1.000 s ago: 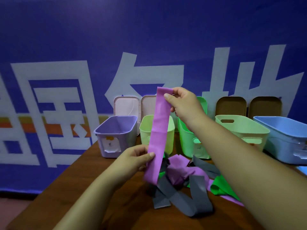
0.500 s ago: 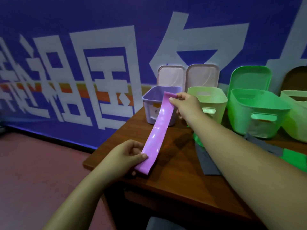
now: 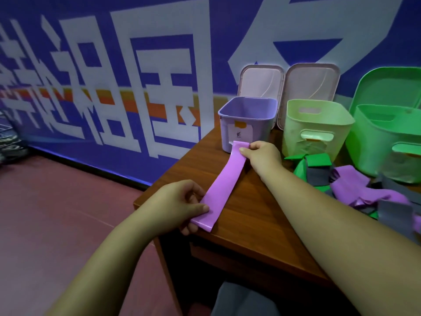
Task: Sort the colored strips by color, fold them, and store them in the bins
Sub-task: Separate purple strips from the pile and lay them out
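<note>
A purple strip lies stretched flat on the wooden table, running from the near left corner toward the bins. My left hand pinches its near end at the table edge. My right hand pinches its far end just in front of the purple bin. A pile of purple, green and grey strips lies to the right, partly hidden by my right forearm.
Beside the purple bin stand a pale green bin and a brighter green bin. Two pink lids and a green lid lean against the blue wall banner. The table's left edge drops to a red floor.
Both hands have lowered the purple strip from upright in the air onto the table's left corner, still stretched between them. The view has swung left and down.
</note>
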Available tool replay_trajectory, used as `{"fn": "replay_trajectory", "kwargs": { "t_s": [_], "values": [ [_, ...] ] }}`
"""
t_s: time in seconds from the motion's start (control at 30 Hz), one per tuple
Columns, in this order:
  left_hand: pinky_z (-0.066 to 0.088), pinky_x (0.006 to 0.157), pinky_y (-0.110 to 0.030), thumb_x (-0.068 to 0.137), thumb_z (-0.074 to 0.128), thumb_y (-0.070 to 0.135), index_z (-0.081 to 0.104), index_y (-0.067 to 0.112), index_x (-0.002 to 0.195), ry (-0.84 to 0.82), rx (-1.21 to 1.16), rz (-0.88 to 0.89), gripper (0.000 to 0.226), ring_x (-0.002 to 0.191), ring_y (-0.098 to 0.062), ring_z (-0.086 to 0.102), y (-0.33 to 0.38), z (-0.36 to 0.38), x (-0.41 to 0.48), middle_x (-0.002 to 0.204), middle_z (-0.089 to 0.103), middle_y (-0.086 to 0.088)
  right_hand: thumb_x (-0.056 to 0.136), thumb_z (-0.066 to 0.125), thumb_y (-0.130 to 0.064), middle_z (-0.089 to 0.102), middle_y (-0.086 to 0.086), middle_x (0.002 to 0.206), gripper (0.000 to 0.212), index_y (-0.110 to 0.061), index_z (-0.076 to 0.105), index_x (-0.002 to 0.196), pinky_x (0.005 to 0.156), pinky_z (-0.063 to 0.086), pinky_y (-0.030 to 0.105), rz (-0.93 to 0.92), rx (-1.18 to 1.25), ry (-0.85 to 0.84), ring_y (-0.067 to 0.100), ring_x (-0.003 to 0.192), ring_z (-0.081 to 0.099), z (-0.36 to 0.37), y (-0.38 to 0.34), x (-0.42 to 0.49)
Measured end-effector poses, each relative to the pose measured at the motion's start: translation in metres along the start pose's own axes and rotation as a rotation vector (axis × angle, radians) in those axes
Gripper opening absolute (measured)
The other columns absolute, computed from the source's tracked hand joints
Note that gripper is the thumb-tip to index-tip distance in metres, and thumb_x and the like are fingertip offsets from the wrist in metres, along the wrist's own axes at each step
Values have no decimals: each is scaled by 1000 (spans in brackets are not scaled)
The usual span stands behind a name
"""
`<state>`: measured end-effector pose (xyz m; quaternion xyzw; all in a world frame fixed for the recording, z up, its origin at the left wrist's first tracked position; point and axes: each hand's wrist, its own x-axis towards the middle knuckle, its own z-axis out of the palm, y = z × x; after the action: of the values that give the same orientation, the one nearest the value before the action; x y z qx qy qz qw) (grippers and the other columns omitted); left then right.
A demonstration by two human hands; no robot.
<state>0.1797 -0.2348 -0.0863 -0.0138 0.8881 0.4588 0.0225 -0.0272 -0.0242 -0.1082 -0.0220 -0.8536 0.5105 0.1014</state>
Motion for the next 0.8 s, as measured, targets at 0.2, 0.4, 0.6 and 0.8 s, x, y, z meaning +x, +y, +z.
{"fn": "replay_trajectory", "kwargs": {
  "t_s": [0.2, 0.4, 0.6, 0.8],
  "values": [
    [55, 47, -33, 87, 87, 22, 66, 25, 108, -46, 59, -20, 30, 54, -24, 71, -1, -2, 3, 79, 67, -3, 95, 76, -47, 74, 2, 109, 30, -22, 78, 112, 77, 45, 34, -59, -261, -25, 28, 101, 67, 9, 3, -1],
    [45, 43, -25, 88, 85, 29, 66, 31, 107, -73, 162, 14, 27, 48, -16, 62, -2, -6, 6, 75, 64, 3, 97, 72, -52, 73, 5, 119, 37, -23, 75, 120, 75, 42, 32, -60, -390, -20, 30, 105, 66, 8, -2, -7],
    [52, 49, -28, 91, 82, 37, 69, 28, 100, -38, 174, 64, 18, 53, -14, 64, 2, -4, 11, 79, 70, -2, 99, 74, -41, 71, 5, 118, 31, -19, 72, 120, 77, 44, 33, -42, -324, -20, 28, 104, 65, 0, -6, -19],
    [51, 59, -26, 97, 71, 44, 72, 32, 98, 18, 304, 190, 11, 76, -11, 66, 38, 11, 19, 88, 70, 5, 97, 66, -17, 73, 11, 75, 22, -20, 68, 75, 76, 65, 52, -26, -101, -78, 35, 70, 73, -41, -10, -26]
  ]
}}
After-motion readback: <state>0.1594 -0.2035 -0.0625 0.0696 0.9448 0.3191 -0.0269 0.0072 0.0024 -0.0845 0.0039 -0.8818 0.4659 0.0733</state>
